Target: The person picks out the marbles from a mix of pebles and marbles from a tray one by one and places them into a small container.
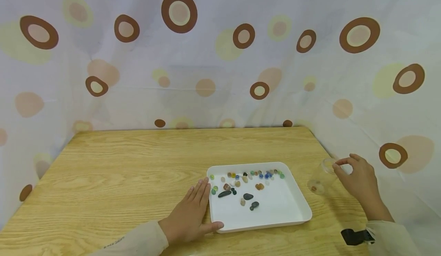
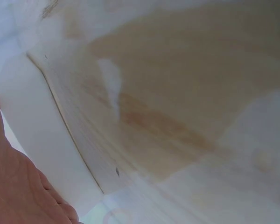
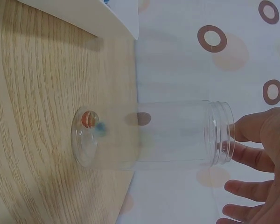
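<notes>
My left hand rests with straight fingers along the left side of a white tray, its thumb over the front left corner. In the left wrist view, part of that hand lies against the tray's white wall. Right of the tray, my right hand pinches the rim of a clear jar between thumb and index finger. The right wrist view shows the jar standing on the table, with an orange-brown marble and a blue one at its bottom.
Several coloured marbles line the tray's back part. Dark stones and pale pebbles lie nearer its middle. Everything stands on a wooden table, with a patterned curtain behind and at both sides.
</notes>
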A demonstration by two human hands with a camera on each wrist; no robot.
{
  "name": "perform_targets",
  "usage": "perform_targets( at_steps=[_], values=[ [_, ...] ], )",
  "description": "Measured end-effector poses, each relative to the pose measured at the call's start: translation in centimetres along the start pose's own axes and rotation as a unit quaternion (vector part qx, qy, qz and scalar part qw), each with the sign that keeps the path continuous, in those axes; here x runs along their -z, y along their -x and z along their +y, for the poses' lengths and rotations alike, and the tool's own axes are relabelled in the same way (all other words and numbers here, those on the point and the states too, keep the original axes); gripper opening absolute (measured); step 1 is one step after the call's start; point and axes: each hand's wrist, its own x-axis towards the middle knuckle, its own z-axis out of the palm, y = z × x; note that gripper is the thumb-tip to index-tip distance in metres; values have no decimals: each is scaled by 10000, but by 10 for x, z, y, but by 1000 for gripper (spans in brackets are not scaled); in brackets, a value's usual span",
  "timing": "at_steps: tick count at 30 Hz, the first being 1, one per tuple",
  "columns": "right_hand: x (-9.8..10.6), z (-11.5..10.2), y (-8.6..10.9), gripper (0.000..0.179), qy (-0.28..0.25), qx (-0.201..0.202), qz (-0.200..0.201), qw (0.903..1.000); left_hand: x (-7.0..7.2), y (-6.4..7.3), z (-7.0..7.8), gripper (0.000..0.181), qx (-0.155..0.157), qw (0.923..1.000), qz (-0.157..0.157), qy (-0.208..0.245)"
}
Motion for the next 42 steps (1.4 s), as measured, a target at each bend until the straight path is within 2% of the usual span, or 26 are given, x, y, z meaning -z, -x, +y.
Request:
perform_targets(
  at_steps=[10, 17, 23, 26, 34, 42],
  values=[
    [-1, 0, -2, 35, -36, 79, 48, 10000, 1, 1, 0, 105, -13, 10000, 8, 21],
    [-1, -3, -4, 30, 1, 277, 191, 9994, 3, 0, 0, 105, 15, 10000, -53, 7],
    [-7, -14, -10, 25, -129, 742, 423, 9963, 4, 0, 0, 106, 50, 9999, -131, -17],
    [-13, -29, -14, 22, -285, 1136, 410, 9923, 4, 0, -1, 106, 14, 10000, -62, -52],
    [-45, -87, -17, 16, -484, 1923, -104, 9801, 6, 0, 0, 104, -31, 9999, -73, -151],
    [-86, -147, -8, 17, -585, 2311, -836, 9676, 5, 0, 3, 109, -1, 9994, -115, -335]
  ],
)
